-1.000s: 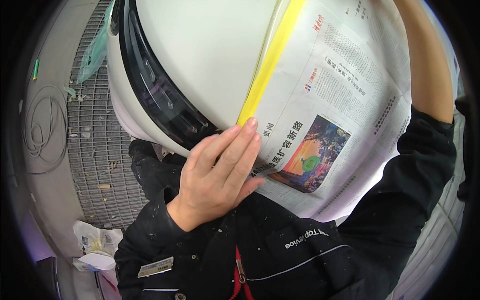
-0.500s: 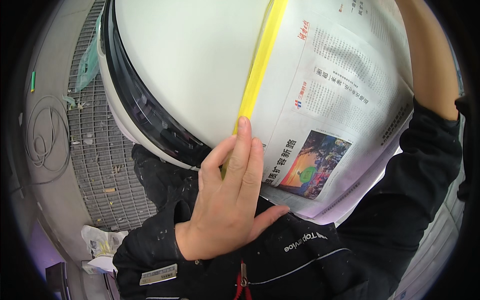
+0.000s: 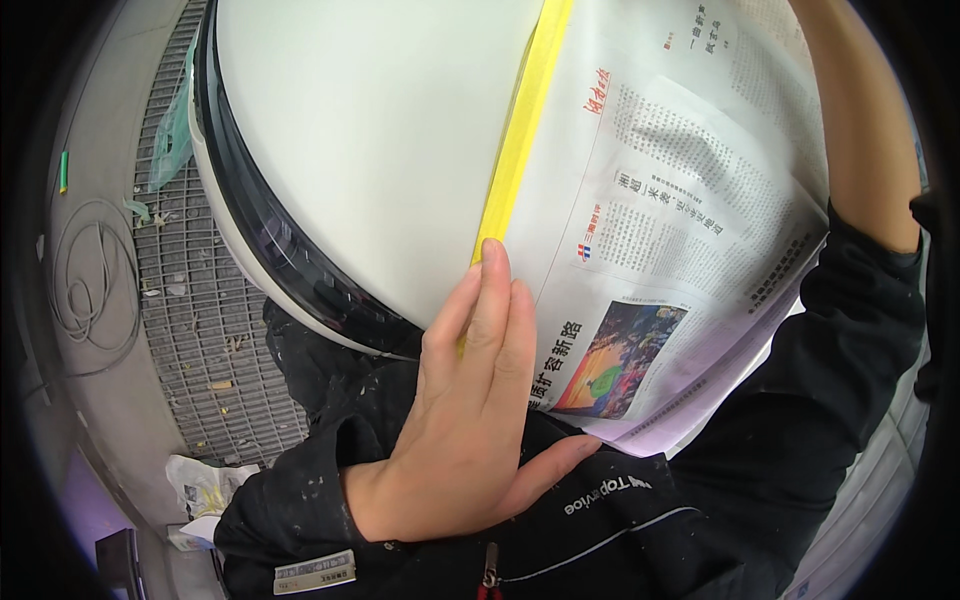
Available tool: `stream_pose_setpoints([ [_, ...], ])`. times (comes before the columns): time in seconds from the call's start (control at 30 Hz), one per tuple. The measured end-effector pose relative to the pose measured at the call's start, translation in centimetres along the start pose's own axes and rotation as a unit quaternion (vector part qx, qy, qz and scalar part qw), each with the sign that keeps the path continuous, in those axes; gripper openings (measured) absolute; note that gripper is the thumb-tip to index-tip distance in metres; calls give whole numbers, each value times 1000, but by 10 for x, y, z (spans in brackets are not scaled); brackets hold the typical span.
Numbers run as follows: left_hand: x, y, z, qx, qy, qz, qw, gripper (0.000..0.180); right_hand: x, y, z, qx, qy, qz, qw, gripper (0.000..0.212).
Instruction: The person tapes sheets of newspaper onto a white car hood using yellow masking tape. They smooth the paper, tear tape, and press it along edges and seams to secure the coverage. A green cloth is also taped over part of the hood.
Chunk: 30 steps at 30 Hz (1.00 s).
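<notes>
A smooth white vehicle panel [image 3: 370, 140] with a glossy black curved strip [image 3: 290, 235] fills the upper middle. Yellow masking tape [image 3: 525, 130] runs down it along the edge of a newspaper sheet [image 3: 650, 200] that covers the right side. My left hand [image 3: 460, 410] lies on the lower end of the tape, back up, fingers stretched and thumb out to the right. Its fingers hide the tape's end. My right forearm [image 3: 865, 120] reaches up over the newspaper's right side, and the hand itself is beyond the upper edge.
Floor grating [image 3: 215, 330] with scraps of debris lies at left. Beside it are a coiled grey hose or cable [image 3: 95, 285] and a small green stick-like object [image 3: 64, 172]. Green plastic film [image 3: 172, 140] hangs by the panel; a clear plastic bag [image 3: 205, 480] sits lower left.
The whole view has shifted a little, so the newspaper appears lower. Against the panel, my left fingertips lie slightly farther up the tape. The right forearm stays raised.
</notes>
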<state>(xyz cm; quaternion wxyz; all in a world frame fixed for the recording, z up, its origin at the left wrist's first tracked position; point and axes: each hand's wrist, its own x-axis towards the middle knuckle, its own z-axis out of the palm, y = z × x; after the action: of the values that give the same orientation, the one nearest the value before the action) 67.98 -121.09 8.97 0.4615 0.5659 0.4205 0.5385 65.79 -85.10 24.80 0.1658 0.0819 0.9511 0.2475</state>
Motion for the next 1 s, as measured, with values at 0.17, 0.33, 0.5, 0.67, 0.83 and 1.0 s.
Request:
stream_pose_setpoints([
  [0.17,13,5,-3,1,9,2,1000,111,14,-6,-21,45,-233,93,967,15],
  [0.33,27,9,-6,-7,20,1,1000,110,23,-10,-19,65,-240,97,964,16],
  [0.5,41,10,-12,-39,42,9,998,110,26,-14,-22,21,-252,111,961,15],
  [0.67,55,14,-16,-38,40,12,998,110,22,-16,-34,51,-262,115,957,17],
  [0.83,67,16,-21,-54,51,4,997,108,22,-15,-32,56,-255,149,954,19],
  [1.0,75,17,-30,-66,51,-1,996,105,15,-8,-35,25,-240,93,966,22],
])
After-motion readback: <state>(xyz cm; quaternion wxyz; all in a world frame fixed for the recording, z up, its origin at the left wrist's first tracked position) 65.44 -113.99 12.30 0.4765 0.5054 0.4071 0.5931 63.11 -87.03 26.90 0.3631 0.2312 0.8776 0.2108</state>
